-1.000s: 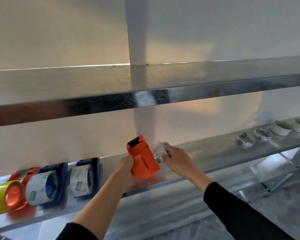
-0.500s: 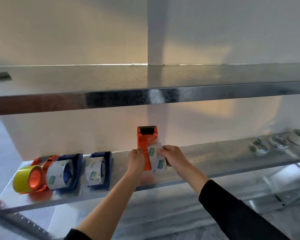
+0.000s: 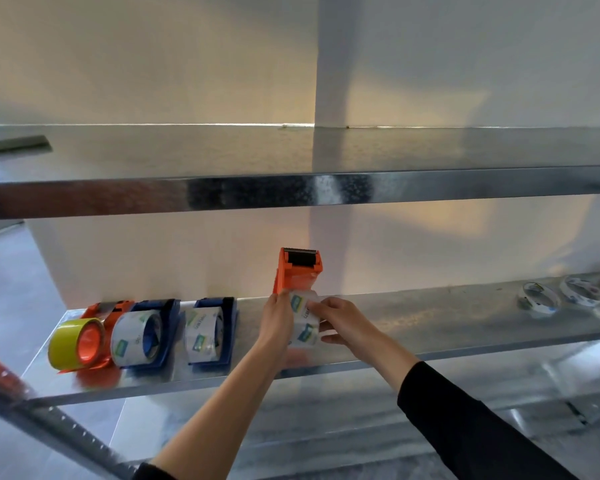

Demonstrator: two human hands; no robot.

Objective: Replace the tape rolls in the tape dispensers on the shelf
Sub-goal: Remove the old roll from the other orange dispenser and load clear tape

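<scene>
Orange dispenser (image 3: pixel 297 271), shelf (image 3: pixel 430 327) six o'clock: both hands (image 3: pixel 278 320) clasp clear roll (image 3: pixel 303 320) (seat squarely on hub, I'd judge).

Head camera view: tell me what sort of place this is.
Probably a storeroom or workshop, not a home. Bare galvanized metal shelving stands against a plain white wall, with a perforated steel upright and a grey floor. Tape dispensers are lined up on the shelf.
</scene>
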